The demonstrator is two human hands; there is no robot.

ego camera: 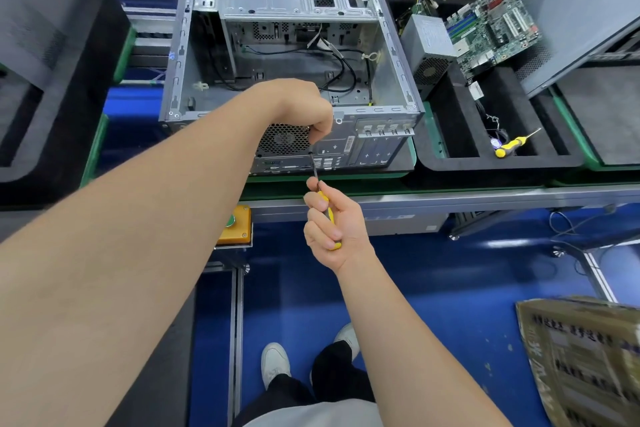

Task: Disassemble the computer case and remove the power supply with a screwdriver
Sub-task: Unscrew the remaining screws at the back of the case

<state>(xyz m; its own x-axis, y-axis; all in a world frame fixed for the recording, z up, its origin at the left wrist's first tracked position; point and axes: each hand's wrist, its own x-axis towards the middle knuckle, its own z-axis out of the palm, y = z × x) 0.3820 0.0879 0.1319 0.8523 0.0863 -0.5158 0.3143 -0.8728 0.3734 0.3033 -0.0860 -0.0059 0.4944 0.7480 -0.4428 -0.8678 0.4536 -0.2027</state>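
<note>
Hands: two, left hand (308, 111) and right hand (334, 222). Screwdrivers: two, held screwdriver (323, 208) and spare screwdriver (512, 146), both yellow-handled. Case (187, 45): one, open. Power supply (427, 45): one. Motherboard (491, 28): one. Fan grille (284, 140) on the case back: one. Slot clips (380, 130) right of it: four in a row. Grey panels: two, left panel (27, 10) and right panel (581, 3). Button box (235, 225), orange: one. Cardboard box (585, 357): one. Shoes: two, white, left shoe (275, 362) and right shoe (348, 336).
</note>
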